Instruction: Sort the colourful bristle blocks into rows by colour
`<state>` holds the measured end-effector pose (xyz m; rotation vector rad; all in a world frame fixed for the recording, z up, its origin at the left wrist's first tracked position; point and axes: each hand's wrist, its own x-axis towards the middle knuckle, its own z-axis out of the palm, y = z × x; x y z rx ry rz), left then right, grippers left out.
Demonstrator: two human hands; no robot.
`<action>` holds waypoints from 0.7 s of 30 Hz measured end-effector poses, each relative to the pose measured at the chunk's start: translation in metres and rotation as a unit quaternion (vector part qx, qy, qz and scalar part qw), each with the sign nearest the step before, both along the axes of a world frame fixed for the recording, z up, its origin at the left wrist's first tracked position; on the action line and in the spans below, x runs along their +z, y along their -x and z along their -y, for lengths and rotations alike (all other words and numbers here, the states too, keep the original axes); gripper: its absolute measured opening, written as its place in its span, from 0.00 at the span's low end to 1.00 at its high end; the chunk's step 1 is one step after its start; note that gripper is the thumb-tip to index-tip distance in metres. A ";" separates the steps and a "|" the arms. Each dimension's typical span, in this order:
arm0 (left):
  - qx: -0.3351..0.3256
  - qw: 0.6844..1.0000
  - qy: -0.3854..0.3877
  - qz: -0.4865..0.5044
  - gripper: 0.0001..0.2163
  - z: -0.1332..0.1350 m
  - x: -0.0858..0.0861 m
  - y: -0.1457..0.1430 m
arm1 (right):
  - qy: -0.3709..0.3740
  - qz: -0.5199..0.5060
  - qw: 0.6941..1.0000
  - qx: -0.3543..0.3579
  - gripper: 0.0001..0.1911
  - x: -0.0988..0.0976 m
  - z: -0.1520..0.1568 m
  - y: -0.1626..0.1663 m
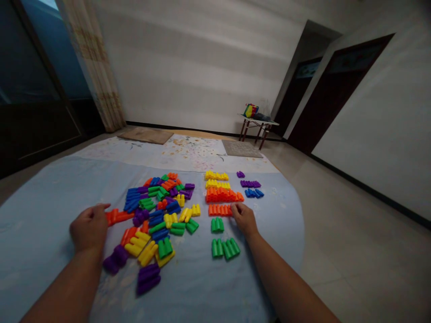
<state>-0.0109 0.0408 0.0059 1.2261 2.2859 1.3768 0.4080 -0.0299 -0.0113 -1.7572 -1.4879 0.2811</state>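
Note:
My left hand (89, 229) is closed at the left edge of a mixed pile, its fingers around the near end of an orange plastic piece (117, 216). My right hand (244, 218) pinches the right end of a short row of orange ribbed plastic pieces (218, 210). Just behind that row lies a longer orange row (222, 194), with yellow rows (217, 184) beyond it. Green pieces (217, 225) lie nearer me, left of my right wrist. Purple (250, 184) and blue rows (254, 193) are further right. The fingertips of both hands are partly hidden.
The pile holds loose purple (148, 278), yellow (138, 243), blue (132, 197) and green pieces (164, 247). A light blue cloth (188, 287) covers the rounded table. Two flat mats (146, 135) lie at its far end. A small side table (259, 120) holds a colourful bag.

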 end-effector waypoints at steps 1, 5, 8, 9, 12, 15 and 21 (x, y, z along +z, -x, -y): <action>0.006 1.000 -0.001 -0.001 0.20 0.000 -0.001 0.001 | -0.002 -0.005 1.000 0.002 0.20 0.000 0.000 0.000; 0.015 1.000 0.012 -0.007 0.20 0.000 -0.002 0.003 | -0.013 -0.027 1.000 0.007 0.19 0.000 0.000 -0.001; 0.004 0.999 0.032 -0.015 0.20 0.002 0.001 0.002 | -0.026 -0.043 0.999 0.013 0.19 0.000 0.001 -0.001; 0.001 0.999 0.038 -0.017 0.20 0.003 0.003 0.001 | -0.030 -0.048 0.998 0.016 0.19 0.000 0.001 -0.001; -0.002 0.999 0.052 -0.016 0.20 0.004 0.007 -0.002 | -0.034 -0.067 0.997 0.026 0.18 0.000 0.001 -0.001; 0.006 0.998 0.062 -0.015 0.21 0.005 0.010 -0.003 | -0.038 -0.092 0.994 0.035 0.18 0.001 0.002 -0.002; 0.024 0.997 0.065 -0.016 0.19 0.007 0.017 -0.004 | -0.037 -0.159 0.986 0.043 0.20 0.003 0.003 -0.001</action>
